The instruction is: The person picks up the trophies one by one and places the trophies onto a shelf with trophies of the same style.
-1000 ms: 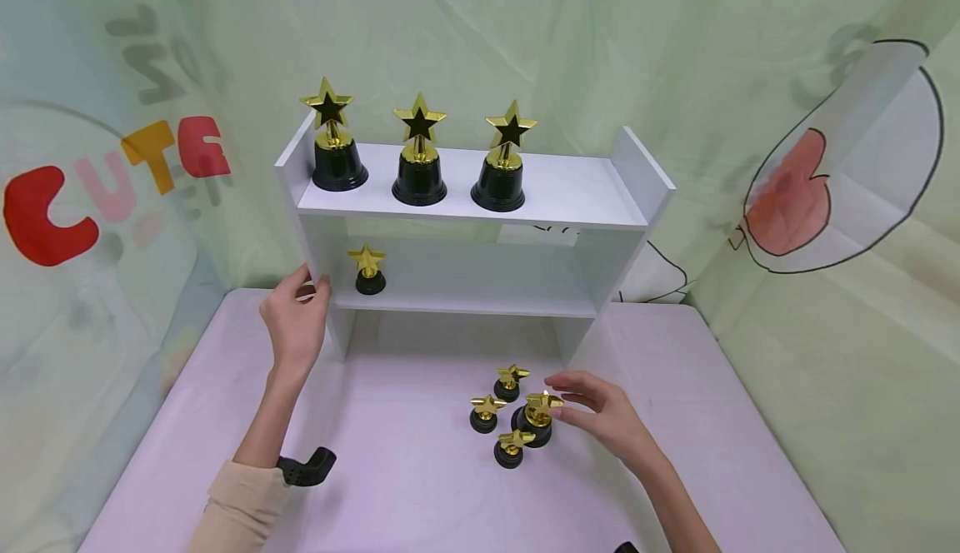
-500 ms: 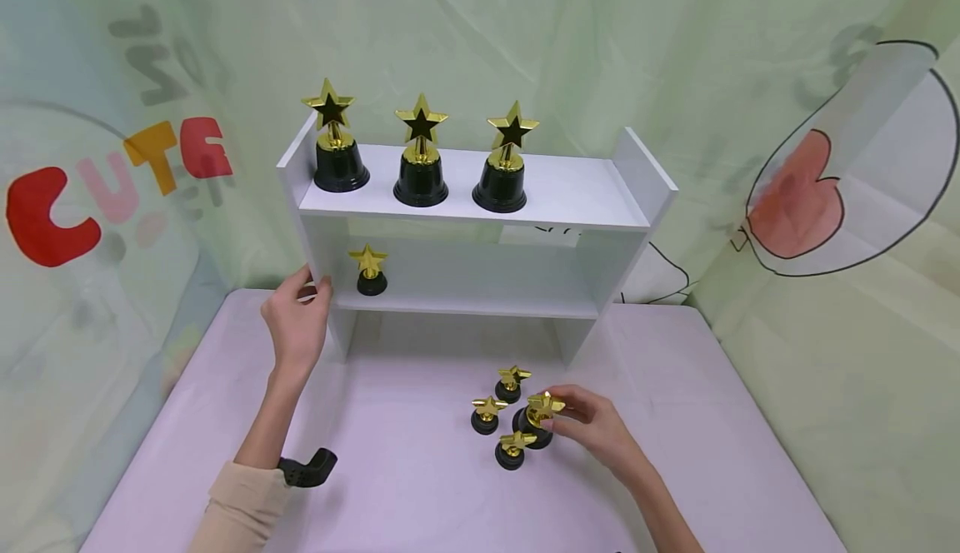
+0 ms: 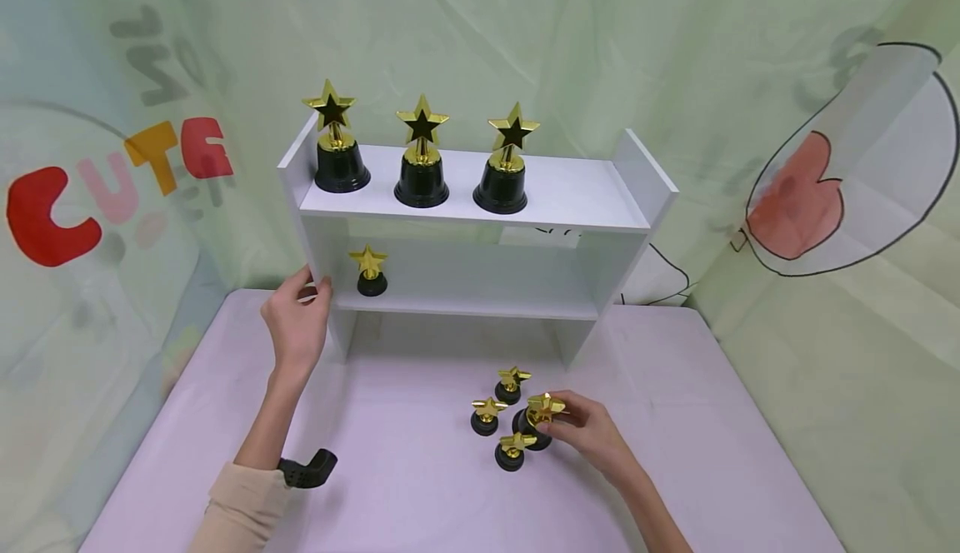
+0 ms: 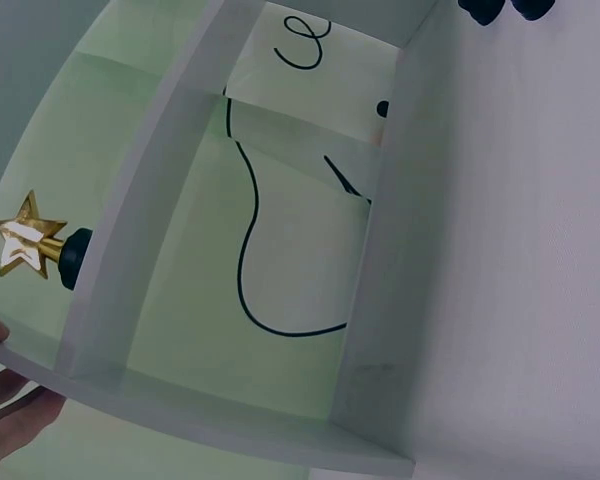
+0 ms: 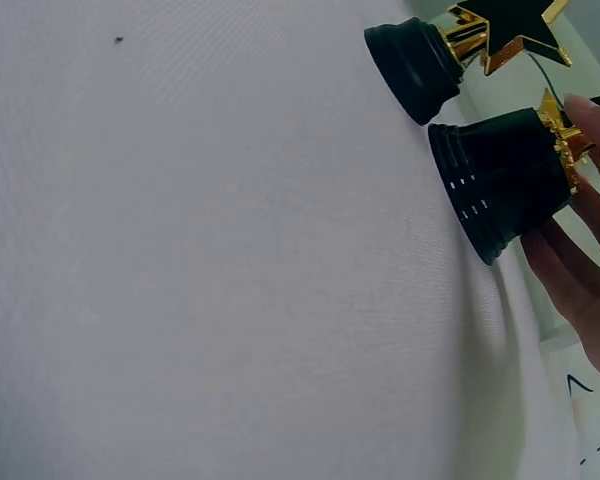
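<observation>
My left hand (image 3: 295, 328) grips the left side panel of a white shelf unit (image 3: 465, 293), thumb and fingers on either side of its edge. In the left wrist view only part of that hand (image 4: 20, 415) shows at the panel. My right hand (image 3: 592, 432) pinches a larger star trophy (image 3: 527, 428) just below its gold star; its black base is upright, at the tabletop. The right wrist view shows the fingers around the gold stem above the black base (image 5: 505, 180). Close around it stand three small star trophies: one behind (image 3: 507, 391), one left (image 3: 484, 423), one in front (image 3: 509, 456).
Three large star trophies stand on the top shelf: left (image 3: 341, 166), middle (image 3: 421, 180) and right (image 3: 501, 185). A small star trophy (image 3: 371, 283) sits at the left of the middle shelf. Pale cloth (image 3: 420, 470) covers the table; printed curtains (image 3: 570, 45) hang around it.
My right hand has moved left and closed from loosely spread fingers to a pinch on the larger star trophy. The left hand stays on the shelf unit.
</observation>
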The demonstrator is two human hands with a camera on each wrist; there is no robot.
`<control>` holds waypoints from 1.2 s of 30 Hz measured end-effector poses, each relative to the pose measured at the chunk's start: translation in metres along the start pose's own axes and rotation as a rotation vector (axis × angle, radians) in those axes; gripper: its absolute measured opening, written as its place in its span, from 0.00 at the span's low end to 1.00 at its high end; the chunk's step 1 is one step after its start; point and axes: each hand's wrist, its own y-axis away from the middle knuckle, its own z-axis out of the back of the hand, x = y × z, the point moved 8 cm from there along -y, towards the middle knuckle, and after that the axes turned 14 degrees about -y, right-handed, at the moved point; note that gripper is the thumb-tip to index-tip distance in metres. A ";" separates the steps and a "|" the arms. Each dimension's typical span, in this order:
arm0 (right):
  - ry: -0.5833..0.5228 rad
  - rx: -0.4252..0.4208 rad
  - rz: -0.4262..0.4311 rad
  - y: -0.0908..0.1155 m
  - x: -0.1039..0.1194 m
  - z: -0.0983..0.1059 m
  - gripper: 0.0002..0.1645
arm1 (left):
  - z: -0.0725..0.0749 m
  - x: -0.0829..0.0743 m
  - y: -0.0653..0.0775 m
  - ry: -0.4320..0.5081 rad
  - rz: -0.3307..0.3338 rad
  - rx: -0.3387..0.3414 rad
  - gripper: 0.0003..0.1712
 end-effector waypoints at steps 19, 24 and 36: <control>0.087 -0.050 0.021 -0.002 -0.009 -0.002 0.23 | 0.000 0.000 0.000 0.008 -0.001 0.000 0.15; 0.097 -0.054 0.035 -0.001 -0.008 -0.002 0.21 | 0.000 0.000 0.001 0.013 -0.004 -0.001 0.15; 0.113 -0.090 0.041 -0.001 -0.009 0.000 0.21 | 0.001 -0.001 -0.001 0.010 -0.001 -0.003 0.14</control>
